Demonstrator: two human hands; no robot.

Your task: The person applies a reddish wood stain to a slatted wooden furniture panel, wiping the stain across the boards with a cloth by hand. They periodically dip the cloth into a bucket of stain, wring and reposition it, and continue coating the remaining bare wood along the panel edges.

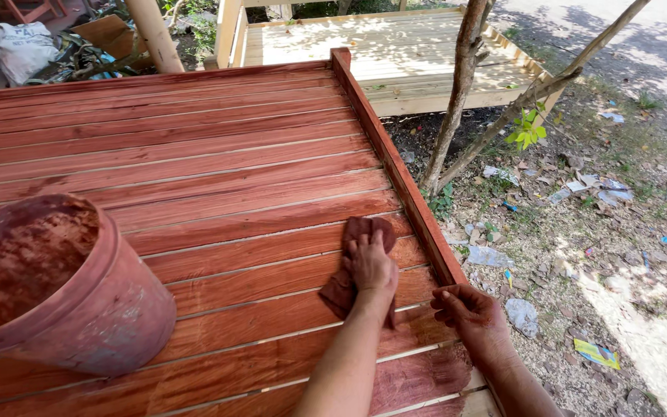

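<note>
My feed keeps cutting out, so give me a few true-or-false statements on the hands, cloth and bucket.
1. The left hand presses a stained reddish-brown cloth on the red slatted wooden platform. True.
2. The right hand holds a brush. False: it rests bare on the raised side rail.
3. The stain-coated round plastic bucket sits left of both hands. True.
4. The bucket lies tipped over on the ground. False: it stands on the slats.

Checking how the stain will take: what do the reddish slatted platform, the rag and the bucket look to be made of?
The reddish slatted platform: wood planks, grain showing, with a glossy, likely wet red-brown stain. The dark red rag under the left hand: soft cloth, creased and stain-soaked. The stain-smeared round bucket: probably plastic, smooth-walled.
</note>
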